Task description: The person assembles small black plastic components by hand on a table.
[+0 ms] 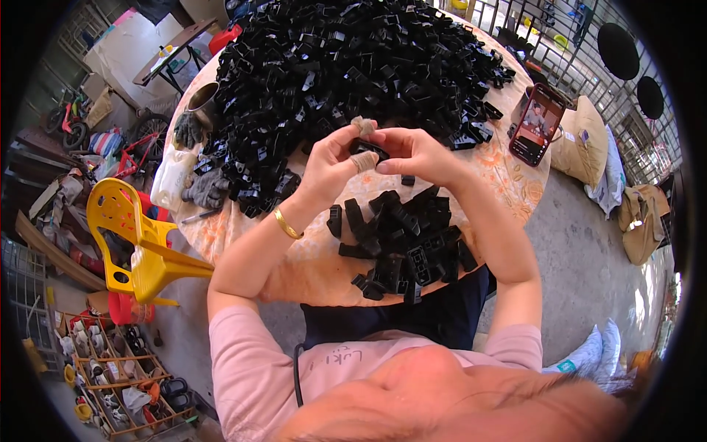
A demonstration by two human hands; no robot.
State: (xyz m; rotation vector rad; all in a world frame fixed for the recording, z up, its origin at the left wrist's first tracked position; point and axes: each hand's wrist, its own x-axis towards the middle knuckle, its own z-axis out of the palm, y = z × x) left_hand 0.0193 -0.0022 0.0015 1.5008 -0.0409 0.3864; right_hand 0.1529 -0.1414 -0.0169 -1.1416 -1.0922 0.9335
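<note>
My left hand (pixel 330 166) and my right hand (pixel 420 155) meet over the table, between two heaps. Both close on a small black plastic part (pixel 374 149), partly covered by the fingers. Beige wraps cover the thumb and a fingertip of the left hand, and a gold bangle (pixel 288 223) circles that wrist. Beyond the hands rises a large heap of black plastic parts (pixel 331 70). Nearer to me lies a smaller heap of similar parts (pixel 416 254). One loose black piece (pixel 407 180) rests just below my right hand.
An orange-patterned cloth (pixel 508 184) covers the round table. A phone (pixel 538 124) stands upright at its right edge. Grey gloves (pixel 205 190), a metal cup (pixel 204 102) and a pen (pixel 200 216) sit along the left edge. A yellow chair (pixel 151 254) stands close by.
</note>
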